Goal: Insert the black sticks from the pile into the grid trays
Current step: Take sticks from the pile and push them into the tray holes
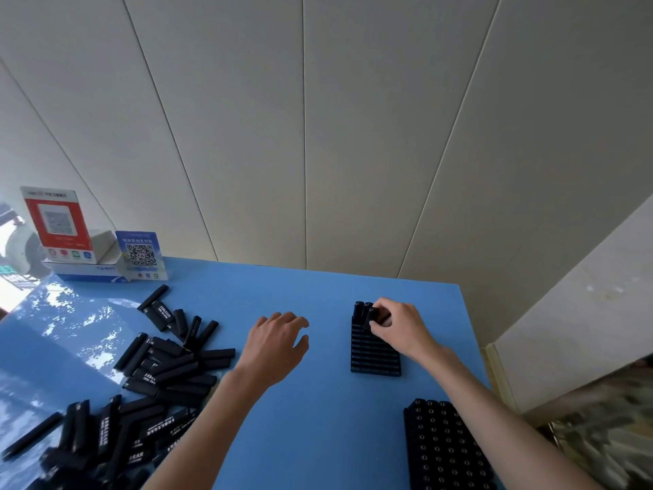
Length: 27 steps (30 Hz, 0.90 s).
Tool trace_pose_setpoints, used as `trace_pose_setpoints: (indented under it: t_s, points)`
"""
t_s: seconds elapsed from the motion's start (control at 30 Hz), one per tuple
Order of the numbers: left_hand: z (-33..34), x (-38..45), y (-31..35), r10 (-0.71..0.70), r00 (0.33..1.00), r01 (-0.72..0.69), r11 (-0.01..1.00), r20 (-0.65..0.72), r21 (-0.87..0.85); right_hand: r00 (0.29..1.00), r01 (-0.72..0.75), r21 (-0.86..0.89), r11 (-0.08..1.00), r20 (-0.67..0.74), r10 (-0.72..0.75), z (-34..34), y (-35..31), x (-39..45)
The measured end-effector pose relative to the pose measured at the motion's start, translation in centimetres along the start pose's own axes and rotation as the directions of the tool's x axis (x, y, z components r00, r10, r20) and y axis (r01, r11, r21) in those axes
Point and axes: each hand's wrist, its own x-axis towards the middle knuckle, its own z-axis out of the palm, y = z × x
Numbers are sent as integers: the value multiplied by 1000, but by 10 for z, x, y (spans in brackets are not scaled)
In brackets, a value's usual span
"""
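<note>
Black sticks, loose pile [152, 376]: lower left of the frame, lying flat and crossed on the blue table [318, 401]; some bear white lettering.

Black stick in hand [374, 314]: upright at the far end of the grid tray [375, 351], right of centre; two further sticks [363, 308] stand just beside it, already seated; the remaining cells appear vacant.

Filled tray [445, 447]: lower right, stick tops showing as rows of small rings.

Right hand [399, 325]: arm reaching in from the lower right; fingers curled over the top of the stick, pinching it; whether it is fully seated cannot be told.

Left hand [279, 343]: centre of the frame, palm down over the table between pile and tray; fingers relaxed and slightly spread, holding nothing.

Handling note (judgement): keep the stick vertical over its cell and press straight down; tilt would likely jam it against the neighbours; the left hand could steady the tray or fetch the next stick.

Background: two QR-code signs [141, 254] on a box, upper left; panelled wall behind.
</note>
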Motion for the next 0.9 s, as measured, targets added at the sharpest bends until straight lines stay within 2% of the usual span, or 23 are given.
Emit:
trace_pose_setpoints:
  t_s: [0.27, 0.5, 0.9]
  points:
    - [4, 8, -11, -28, 999, 28, 1000, 38, 4, 998, 60, -72, 996, 9, -60, 18, 10, 20]
    - [6, 12, -6, -15, 999, 16, 1000, 35, -9, 998, 38, -127, 991, 62, -31, 29, 16, 25]
    - [5, 11, -2, -23, 998, 26, 999, 58, -42, 998, -43, -344, 938, 30, 57, 40, 3, 32]
